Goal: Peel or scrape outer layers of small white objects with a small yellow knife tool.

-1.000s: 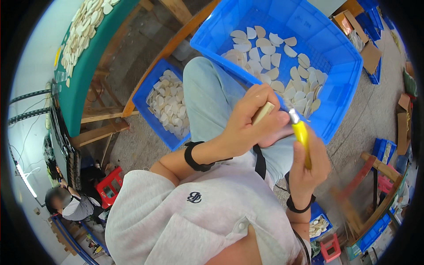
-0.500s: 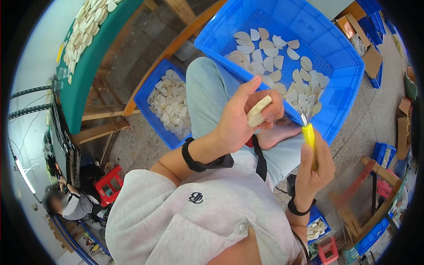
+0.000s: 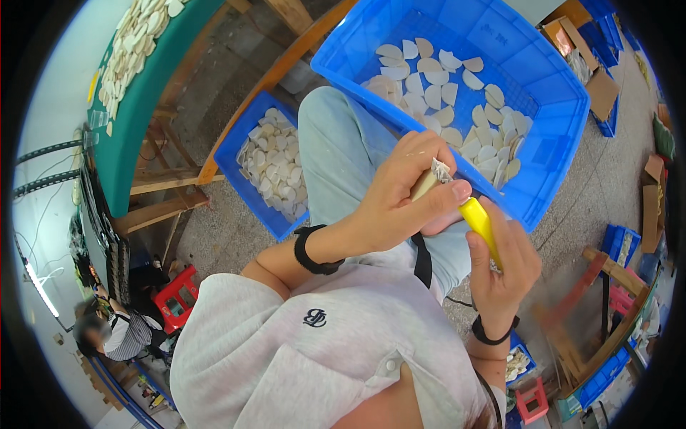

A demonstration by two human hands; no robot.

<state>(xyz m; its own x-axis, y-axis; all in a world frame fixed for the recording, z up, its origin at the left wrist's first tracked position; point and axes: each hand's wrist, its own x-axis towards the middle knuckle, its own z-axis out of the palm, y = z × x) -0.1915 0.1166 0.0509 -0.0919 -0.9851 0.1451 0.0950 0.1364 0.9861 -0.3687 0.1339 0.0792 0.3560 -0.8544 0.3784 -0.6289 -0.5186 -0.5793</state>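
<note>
Over the near edge of the large blue crate [image 3: 550, 171], my left hand [image 3: 404, 187] is closed round a pale cream half-round piece [image 3: 424, 185]. A ragged whitish bit [image 3: 441, 170] shows at the piece's upper end. My right hand [image 3: 511, 261] grips a yellow-handled cutter [image 3: 480, 225]. Its front end meets my left thumb; the metal tip is hidden there. Both hands are close together, above my bent leg. Inside the large crate lie many loose half-round pieces [image 3: 432, 76], heaped mostly toward its near side.
A smaller blue crate [image 3: 227, 154] full of similar pieces stands on the floor, left of my knee. More pieces lie on a green-covered table [image 3: 161, 82] at far left. A red stool [image 3: 175, 299] stands near another person [image 3: 128, 336]. Wooden frames [image 3: 604, 322] and cardboard boxes [image 3: 652, 204] are at right.
My right hand has brought the cutter up to my left hand, tilting it leftward. My left hand has turned, with its thumb now beside the cutter. The ragged whitish bit has appeared.
</note>
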